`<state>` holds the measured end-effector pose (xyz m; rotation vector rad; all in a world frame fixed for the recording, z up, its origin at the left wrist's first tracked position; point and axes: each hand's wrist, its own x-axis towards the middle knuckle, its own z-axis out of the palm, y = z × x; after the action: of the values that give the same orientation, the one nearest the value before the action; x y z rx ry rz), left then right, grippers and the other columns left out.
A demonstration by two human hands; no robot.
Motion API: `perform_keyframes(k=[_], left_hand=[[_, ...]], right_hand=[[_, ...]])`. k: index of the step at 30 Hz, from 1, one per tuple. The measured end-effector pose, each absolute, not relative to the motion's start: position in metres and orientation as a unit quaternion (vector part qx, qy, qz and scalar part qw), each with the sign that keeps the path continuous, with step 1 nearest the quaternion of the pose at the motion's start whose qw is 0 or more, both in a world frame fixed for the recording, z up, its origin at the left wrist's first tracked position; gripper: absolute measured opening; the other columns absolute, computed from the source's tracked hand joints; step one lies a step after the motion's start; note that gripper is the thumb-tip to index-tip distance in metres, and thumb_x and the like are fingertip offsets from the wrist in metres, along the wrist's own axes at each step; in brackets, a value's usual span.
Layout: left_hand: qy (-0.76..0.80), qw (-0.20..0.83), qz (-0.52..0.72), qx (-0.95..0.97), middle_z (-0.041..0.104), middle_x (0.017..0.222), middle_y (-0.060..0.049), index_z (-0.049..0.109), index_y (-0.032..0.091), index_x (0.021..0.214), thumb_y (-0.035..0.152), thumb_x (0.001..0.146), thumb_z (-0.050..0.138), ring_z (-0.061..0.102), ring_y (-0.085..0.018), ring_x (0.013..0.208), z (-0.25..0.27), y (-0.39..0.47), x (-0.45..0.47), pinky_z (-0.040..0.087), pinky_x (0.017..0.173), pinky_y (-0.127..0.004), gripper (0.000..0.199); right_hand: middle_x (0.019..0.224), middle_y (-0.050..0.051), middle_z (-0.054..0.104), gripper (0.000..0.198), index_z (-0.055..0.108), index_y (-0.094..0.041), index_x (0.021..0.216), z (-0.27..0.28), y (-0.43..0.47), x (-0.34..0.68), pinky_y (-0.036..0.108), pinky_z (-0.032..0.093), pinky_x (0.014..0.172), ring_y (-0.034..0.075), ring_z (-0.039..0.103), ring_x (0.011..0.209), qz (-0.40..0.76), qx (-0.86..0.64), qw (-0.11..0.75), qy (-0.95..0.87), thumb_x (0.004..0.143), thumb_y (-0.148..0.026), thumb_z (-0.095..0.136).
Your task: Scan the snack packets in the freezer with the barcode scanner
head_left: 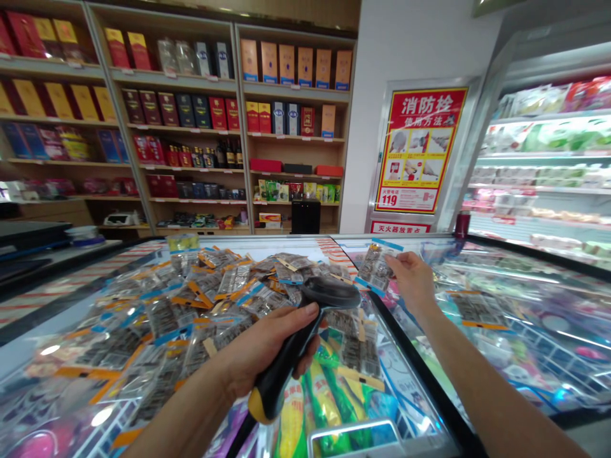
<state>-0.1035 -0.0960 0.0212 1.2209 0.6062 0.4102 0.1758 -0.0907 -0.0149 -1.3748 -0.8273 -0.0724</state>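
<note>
My left hand is wrapped round the handle of a black and yellow barcode scanner, whose head points to the right. Pinched in the fingers of my right hand is a clear snack packet with blue edges and dark printing, held up just right of the scanner head. A loose heap of similar packets, edged in orange or blue, covers the glass freezer lid on the left. One more packet with an orange edge lies by itself on the right-hand glass.
Beneath the glass, yellow and green corn packs show in the chest freezer. A black lid rail divides the top. Shelves of boxed bottles stand behind; a lit refrigerated case is at right. A dark red can sits at the back edge.
</note>
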Motion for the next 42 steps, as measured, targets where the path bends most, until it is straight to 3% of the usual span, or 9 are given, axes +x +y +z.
perform_keyframes(k=[19,28,34,42], left_hand=[[0.25,0.749,0.185,0.585,0.055,0.061,-0.003,0.055,0.012,0.075,0.046,0.066,0.056,0.047,-0.008,0.045,0.024,-0.102,-0.126,0.034,0.043,-0.019,0.036],[0.212,0.652,0.15,0.712,0.053,0.057,-0.002,0.052,0.012,0.07,0.046,0.07,0.052,0.045,-0.007,0.044,0.057,-0.052,-0.096,0.032,0.042,-0.019,0.033],[0.144,0.674,0.088,0.719,0.054,0.058,-0.001,0.051,0.013,0.076,0.044,0.07,0.053,0.047,-0.008,0.046,0.054,-0.052,-0.085,0.033,0.045,-0.02,0.031],[0.188,0.697,0.076,0.688,0.053,0.057,0.001,0.049,0.014,0.077,0.044,0.07,0.052,0.047,-0.008,0.045,0.039,-0.05,-0.081,0.032,0.043,-0.02,0.031]], right_hand=[[0.046,-0.003,0.053,0.03,0.052,-0.018,0.061,-0.03,-0.089,0.219,0.026,0.037,0.045,0.013,0.048,0.044,-0.049,-0.624,0.698,-0.348,0.055,-0.045,0.062],[0.045,-0.005,0.052,0.025,0.05,-0.018,0.06,-0.021,-0.094,0.221,0.024,0.037,0.042,0.011,0.046,0.041,0.029,-0.597,0.743,-0.301,0.053,-0.037,0.066],[0.047,-0.005,0.053,0.027,0.049,-0.018,0.06,-0.017,-0.098,0.229,0.022,0.037,0.04,0.01,0.047,0.041,0.027,-0.586,0.755,-0.295,0.052,-0.037,0.067],[0.045,-0.007,0.05,0.028,0.047,-0.019,0.057,-0.012,-0.105,0.236,0.022,0.038,0.038,0.009,0.046,0.04,0.033,-0.575,0.771,-0.272,0.05,-0.036,0.067]])
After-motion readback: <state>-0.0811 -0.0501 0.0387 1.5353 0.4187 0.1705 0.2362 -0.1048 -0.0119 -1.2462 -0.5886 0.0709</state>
